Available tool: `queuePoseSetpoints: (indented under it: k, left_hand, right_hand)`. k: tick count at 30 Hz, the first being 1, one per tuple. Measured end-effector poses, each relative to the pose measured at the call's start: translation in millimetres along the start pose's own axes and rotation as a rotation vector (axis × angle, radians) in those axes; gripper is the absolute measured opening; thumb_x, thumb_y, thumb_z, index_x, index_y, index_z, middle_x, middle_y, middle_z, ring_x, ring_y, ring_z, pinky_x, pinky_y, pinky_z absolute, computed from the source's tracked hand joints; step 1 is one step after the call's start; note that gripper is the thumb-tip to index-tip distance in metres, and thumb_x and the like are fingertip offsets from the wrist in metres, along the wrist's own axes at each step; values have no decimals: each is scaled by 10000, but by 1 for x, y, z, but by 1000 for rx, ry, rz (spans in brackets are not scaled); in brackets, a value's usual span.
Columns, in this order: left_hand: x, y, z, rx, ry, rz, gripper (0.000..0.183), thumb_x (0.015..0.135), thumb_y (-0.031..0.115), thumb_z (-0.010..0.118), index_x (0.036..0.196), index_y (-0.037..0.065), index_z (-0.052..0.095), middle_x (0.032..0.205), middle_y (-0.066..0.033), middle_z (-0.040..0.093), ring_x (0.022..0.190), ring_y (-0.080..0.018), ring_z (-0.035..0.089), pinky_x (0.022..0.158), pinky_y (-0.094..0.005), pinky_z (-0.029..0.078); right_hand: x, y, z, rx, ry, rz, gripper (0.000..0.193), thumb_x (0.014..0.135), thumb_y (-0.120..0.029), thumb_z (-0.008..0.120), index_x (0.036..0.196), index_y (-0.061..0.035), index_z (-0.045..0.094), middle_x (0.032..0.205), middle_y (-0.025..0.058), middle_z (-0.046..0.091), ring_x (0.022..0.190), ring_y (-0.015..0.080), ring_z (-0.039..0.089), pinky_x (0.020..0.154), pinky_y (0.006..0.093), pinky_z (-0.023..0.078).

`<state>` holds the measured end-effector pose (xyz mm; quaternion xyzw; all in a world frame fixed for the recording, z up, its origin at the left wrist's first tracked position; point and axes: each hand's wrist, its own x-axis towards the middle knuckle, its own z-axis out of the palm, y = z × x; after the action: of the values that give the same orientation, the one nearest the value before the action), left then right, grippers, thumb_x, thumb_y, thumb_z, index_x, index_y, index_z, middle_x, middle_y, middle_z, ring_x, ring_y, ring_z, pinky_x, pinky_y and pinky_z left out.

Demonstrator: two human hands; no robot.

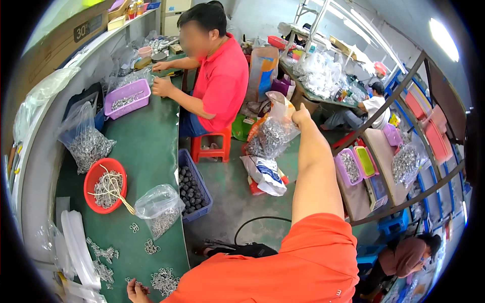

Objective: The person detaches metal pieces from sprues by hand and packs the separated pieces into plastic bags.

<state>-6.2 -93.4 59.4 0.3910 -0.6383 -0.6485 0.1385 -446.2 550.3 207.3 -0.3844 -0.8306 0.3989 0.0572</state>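
My right arm reaches out over the floor, and my right hand is closed at the upper edge of a clear plastic bag full of small grey metal parts. At the lower edge, my left hand rests on the green table with its fingers curled by some small metal pieces; what they pinch is too small to make out. Beside it lies a pile of looped metal pieces, with a smaller cluster beyond. An open plastic bag of metal parts lies at the table's edge.
A red bowl with metal parts and cord stands on the green table, near a lilac basket. A blue crate of dark pieces is on the floor. A co-worker in pink sits on a red stool. Shelving stands right.
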Motion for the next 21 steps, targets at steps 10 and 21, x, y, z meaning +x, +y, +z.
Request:
queuePoseSetpoints:
  k: [10, 21]
  left_hand:
    - [2, -15, -9, -91, 33, -110, 295, 796, 81, 604, 1085, 43, 555, 752, -39, 578, 621, -131, 521, 552, -255, 444]
    - [1, -13, -8, -67, 39, -124, 266, 791, 77, 615, 1049, 49, 557, 777, -53, 592, 642, -137, 531, 547, -265, 452]
  right_hand:
    - [80, 46, -6, -213, 193, -65, 816, 731, 44, 453, 1424, -214, 107, 679, 103, 571, 461, 166, 456, 412, 322, 379]
    - [70, 74, -27, -220, 281, -50, 810, 702, 60, 446, 1413, -211, 168, 776, 130, 600, 490, 199, 507, 414, 342, 395]
